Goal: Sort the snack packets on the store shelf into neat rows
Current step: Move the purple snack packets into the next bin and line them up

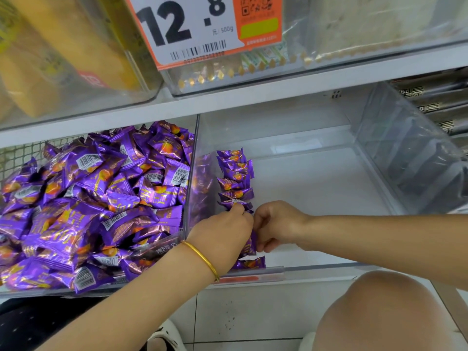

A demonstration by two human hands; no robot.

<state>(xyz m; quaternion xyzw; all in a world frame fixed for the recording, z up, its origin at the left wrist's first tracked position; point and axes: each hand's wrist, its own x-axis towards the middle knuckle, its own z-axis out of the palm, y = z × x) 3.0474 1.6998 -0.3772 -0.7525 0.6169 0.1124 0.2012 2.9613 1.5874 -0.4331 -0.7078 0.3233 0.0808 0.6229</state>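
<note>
Centre frame, the fingers (240,214) of the left hand (222,231) are curling in and pinching the nearest end of a row of purple foil snack packets (235,178), while the fingers (263,245) of the right hand (276,224) are closing narrowly around a single upright purple packet (251,245) just below that row. Another purple packet (250,263) is lying at the front edge. The row is standing on edge along the left wall of a clear plastic bin (316,198) on the lower shelf. A thin gold bangle (202,259) is sitting on the left wrist.

Left of the transparent divider wall (191,173), a second bin is holding a loose heap of the same purple packets (96,198). At the right edge, a clear bin is holding dark flat packets (435,107). On the upper shelf, a bin at upper left is holding yellow packs (63,46), and a middle bin is holding small gold-tipped wrapped sweets (228,72) behind a white and orange price tag (202,26).
</note>
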